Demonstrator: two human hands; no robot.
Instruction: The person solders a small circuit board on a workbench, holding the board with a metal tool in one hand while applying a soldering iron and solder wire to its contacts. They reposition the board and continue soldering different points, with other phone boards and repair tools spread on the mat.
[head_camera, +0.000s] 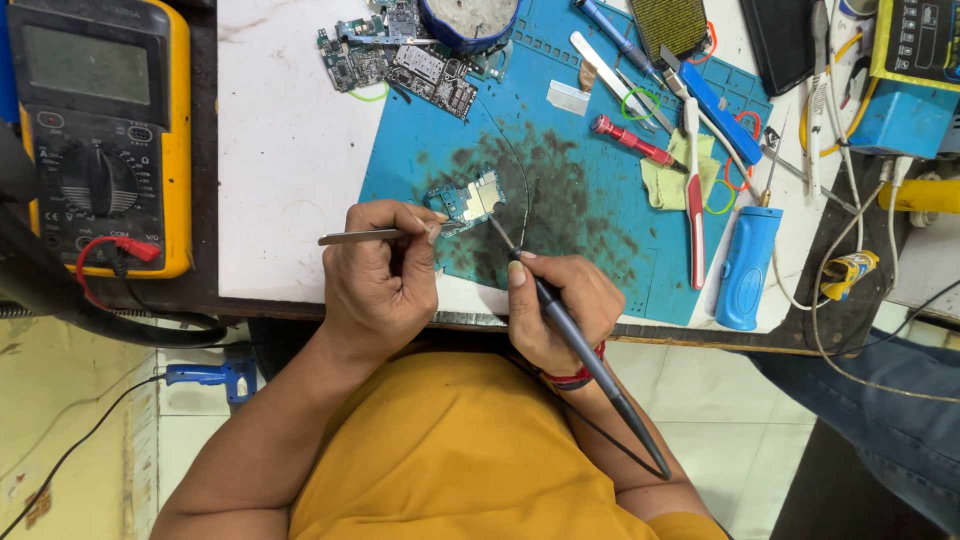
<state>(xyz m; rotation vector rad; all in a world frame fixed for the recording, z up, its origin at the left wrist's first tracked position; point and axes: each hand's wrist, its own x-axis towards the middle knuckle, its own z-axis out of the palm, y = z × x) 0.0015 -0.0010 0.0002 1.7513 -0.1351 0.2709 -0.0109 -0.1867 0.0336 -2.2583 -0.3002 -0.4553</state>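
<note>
Tweezers (365, 237) being gripped in left hand (378, 285), tips pinning small circuit board (468, 200) on stained blue mat (600, 215), near table edge. Soldering iron (585, 350) being held pen-style in right hand (560, 310), tip touching board's right corner. Risk, judging from here: board skidding if tweezer pressure eases; hot tip wandering onto neighbouring parts or mat. Yellow meter (95, 130) sitting far left, screwdrivers (632, 140) far right.

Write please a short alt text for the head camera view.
Over a blue mat, the left hand holds tweezers at a small circuit board; the right hand holds a soldering iron to it. A yellow multimeter lies left.
</note>
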